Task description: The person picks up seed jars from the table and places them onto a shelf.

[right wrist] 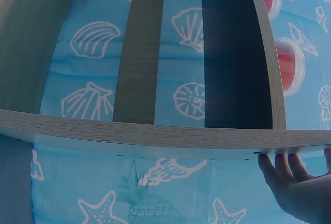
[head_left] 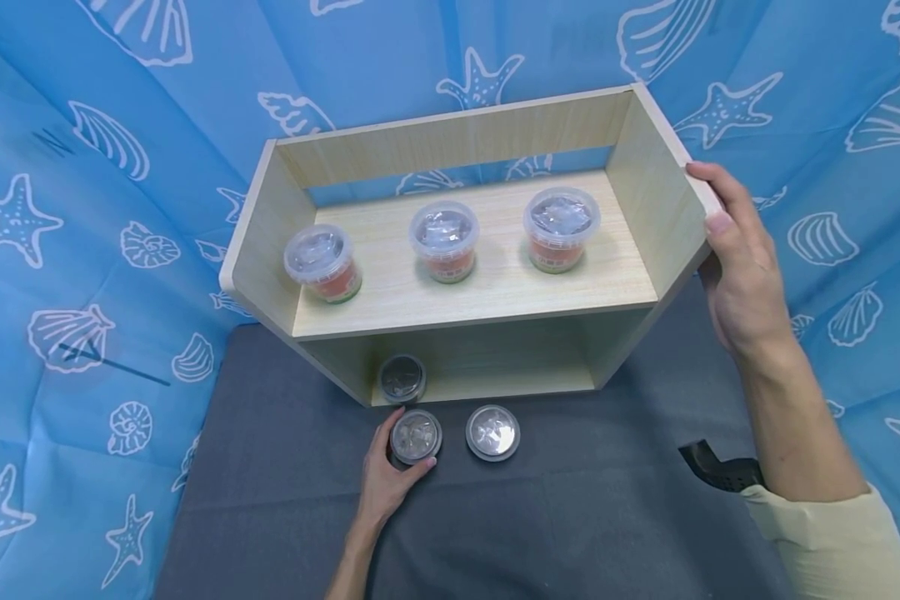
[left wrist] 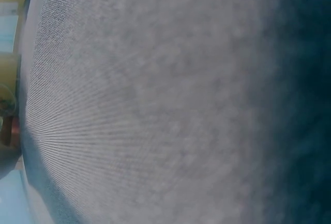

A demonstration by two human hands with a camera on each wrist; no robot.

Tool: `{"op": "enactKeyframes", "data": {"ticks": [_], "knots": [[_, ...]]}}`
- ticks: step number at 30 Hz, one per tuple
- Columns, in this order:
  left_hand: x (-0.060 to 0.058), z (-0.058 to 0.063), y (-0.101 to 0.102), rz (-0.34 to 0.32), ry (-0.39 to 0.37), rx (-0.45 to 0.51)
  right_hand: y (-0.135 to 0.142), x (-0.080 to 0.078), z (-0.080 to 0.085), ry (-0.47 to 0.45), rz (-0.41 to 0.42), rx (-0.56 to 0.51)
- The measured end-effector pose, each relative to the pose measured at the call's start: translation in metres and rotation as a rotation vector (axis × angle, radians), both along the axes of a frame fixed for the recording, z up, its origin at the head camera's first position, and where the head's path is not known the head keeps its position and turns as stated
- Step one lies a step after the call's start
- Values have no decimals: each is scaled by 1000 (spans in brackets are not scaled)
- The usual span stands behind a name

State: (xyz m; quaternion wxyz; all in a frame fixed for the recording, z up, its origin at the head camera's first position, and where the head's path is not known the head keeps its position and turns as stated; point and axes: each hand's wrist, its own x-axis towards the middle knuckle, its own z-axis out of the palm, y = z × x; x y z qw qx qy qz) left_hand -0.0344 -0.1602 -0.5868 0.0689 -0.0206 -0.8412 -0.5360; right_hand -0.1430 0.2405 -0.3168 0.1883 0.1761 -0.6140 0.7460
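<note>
On the dark cloth, my left hand (head_left: 385,486) holds a small lidded plastic tub (head_left: 416,435), thumb on its near side and fingers round its left. Just behind it, a second lidded tub (head_left: 402,378) stands at the left front of the lower level of a pale wooden shelf unit (head_left: 480,302). Another tub (head_left: 492,432) sits on the cloth to the right of my hand. My right hand (head_left: 742,262) grips the front edge of the unit's right side panel (head_left: 675,158). In the right wrist view, fingertips (right wrist: 282,164) press on the panel's outer face.
Three lidded tubs with red labels stand along the upper level: left (head_left: 322,260), middle (head_left: 446,240) and right (head_left: 560,227). A blue curtain (head_left: 157,283) with white shell prints hangs behind and at both sides. Grey cloth (head_left: 570,508) covers the table.
</note>
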Motion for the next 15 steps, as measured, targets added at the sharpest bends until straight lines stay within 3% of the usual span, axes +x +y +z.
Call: {"op": "enactKeyframes", "data": {"ticks": [10, 15], "knots": [[4, 3, 0, 6, 32, -32, 0, 0, 1, -9, -6, 7], [4, 10, 1, 0, 46, -26, 0, 1, 1, -8, -10, 10]]}}
